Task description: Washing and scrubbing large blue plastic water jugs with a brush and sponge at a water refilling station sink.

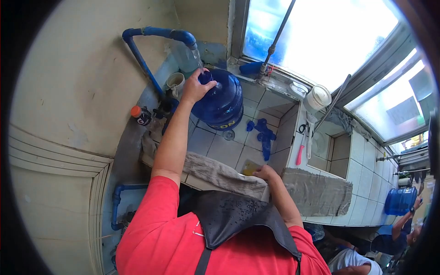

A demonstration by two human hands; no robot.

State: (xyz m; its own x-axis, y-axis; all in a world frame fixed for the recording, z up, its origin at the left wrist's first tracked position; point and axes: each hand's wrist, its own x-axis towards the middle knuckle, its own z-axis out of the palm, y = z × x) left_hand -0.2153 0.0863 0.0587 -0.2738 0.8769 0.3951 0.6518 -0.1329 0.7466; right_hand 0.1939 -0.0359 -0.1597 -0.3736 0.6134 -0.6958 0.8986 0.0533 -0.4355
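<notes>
Under the blue pipe spout (189,38), a large blue water jug (221,103) stands in the tiled basin (220,151). Water pours from the spout down at the jug's mouth. My left hand (196,87) grips the jug's neck, thumb on one side and fingers around the other. Low in the basin, near its front wall, my right hand (267,173) holds the edge of a yellow sponge (250,167); the fingertips are partly hidden. Blue strips of plastic or cloth (264,135) and a small clear round piece (228,134) lie on the basin floor.
A white mug (175,82) and an orange-capped bottle (140,114) stand at left. Grey cloths (220,172) drape the front edge. Right of the basin are a pink-handled tool (300,154), a white tub (317,98) and a smaller sink (338,151). Other people and another jug (400,201) appear far right.
</notes>
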